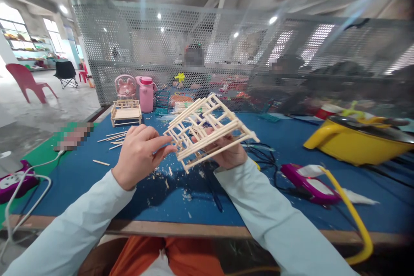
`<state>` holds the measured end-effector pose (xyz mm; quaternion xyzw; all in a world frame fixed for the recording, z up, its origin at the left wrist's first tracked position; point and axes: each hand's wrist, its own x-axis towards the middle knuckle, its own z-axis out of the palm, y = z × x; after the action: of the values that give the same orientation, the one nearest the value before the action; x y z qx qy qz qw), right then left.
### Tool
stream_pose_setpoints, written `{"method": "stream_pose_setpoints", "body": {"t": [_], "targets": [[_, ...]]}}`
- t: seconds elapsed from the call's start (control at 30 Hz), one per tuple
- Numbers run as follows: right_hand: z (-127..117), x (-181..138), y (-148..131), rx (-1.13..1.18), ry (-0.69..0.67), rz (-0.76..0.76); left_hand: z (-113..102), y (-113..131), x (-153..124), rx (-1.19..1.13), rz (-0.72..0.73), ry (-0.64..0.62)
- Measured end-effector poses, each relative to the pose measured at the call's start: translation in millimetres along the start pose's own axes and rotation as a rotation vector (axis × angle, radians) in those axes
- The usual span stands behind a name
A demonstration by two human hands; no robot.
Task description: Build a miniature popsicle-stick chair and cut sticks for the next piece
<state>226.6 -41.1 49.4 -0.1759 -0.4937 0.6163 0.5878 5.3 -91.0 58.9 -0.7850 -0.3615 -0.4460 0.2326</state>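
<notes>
A small frame of thin wooden sticks is held tilted above the blue table. My right hand grips it from behind and below, with its fingers partly hidden by the sticks. At the frame's left end, my left hand has thumb and forefinger brought together against the sticks. What lies between those fingertips is too small to make out. Loose wooden sticks lie behind my left hand. Beneath the frame, wood scraps and a dark blue pen-like tool rest on the table.
A finished-looking stick model stands at the back left, near a pink bottle. To the right are a yellow electric pot and a purple-and-white device with a yellow cord. A perforated metal screen borders the table's far side.
</notes>
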Motion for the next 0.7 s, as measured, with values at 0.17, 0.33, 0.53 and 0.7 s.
{"method": "stream_pose_setpoints", "body": {"t": [0.17, 0.33, 0.53, 0.7], "targets": [[-0.4, -0.7, 0.8, -0.027, 0.039, 0.013, 0.1, -1.8, 3.1, -0.175, -0.051, -0.088], [-1.5, -0.4, 1.8, -0.029, 0.059, 0.036, 1.5, -1.5, 3.2, -0.205, -0.016, -0.118], [-3.0, 0.5, 3.3, 0.0, 0.057, 0.013, 2.9, 2.9, 3.2, -0.078, 0.065, -0.091], [-6.1, 1.0, 2.7, 0.041, 0.064, 0.026, 1.1, 4.0, 2.7, -0.295, -0.307, 0.219]]}}
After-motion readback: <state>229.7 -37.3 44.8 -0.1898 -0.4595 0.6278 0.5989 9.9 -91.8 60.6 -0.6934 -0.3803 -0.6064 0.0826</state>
